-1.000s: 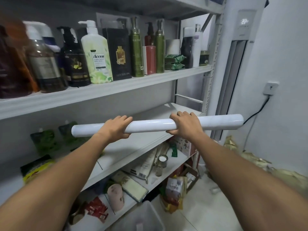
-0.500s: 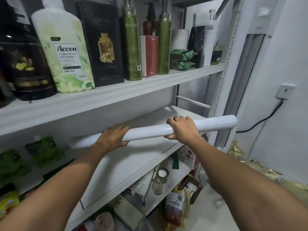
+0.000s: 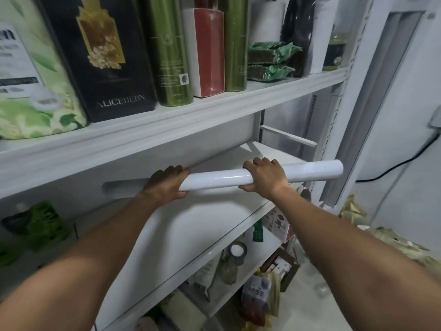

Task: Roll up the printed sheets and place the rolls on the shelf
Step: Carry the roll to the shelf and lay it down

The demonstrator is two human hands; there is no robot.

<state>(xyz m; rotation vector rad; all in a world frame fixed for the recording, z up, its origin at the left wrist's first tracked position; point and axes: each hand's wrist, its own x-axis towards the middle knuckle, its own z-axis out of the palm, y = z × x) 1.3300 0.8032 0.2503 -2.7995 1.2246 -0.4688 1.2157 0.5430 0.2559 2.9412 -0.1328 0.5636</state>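
A long white paper roll (image 3: 214,180) lies level in both my hands, held just above the white middle shelf board (image 3: 181,235). My left hand (image 3: 167,185) grips it left of centre. My right hand (image 3: 265,174) grips it right of centre. The roll's left end reaches into the shadow under the upper shelf (image 3: 167,125), while its right end (image 3: 334,169) sticks out past the shelf's right upright. Both my forearms stretch forward from the bottom of the view.
The upper shelf carries bottles and boxes: a black box (image 3: 100,56), green bottles (image 3: 171,48), a red box (image 3: 207,51), green packets (image 3: 269,60). Green pouches (image 3: 45,223) sit at the left of the middle shelf. Lower shelves hold a jar (image 3: 232,259) and packages. A white appliance (image 3: 381,91) stands right.
My head and both hands have moved closer to the shelf. The roll has gone forward, its left end now under the upper shelf, over the middle board.
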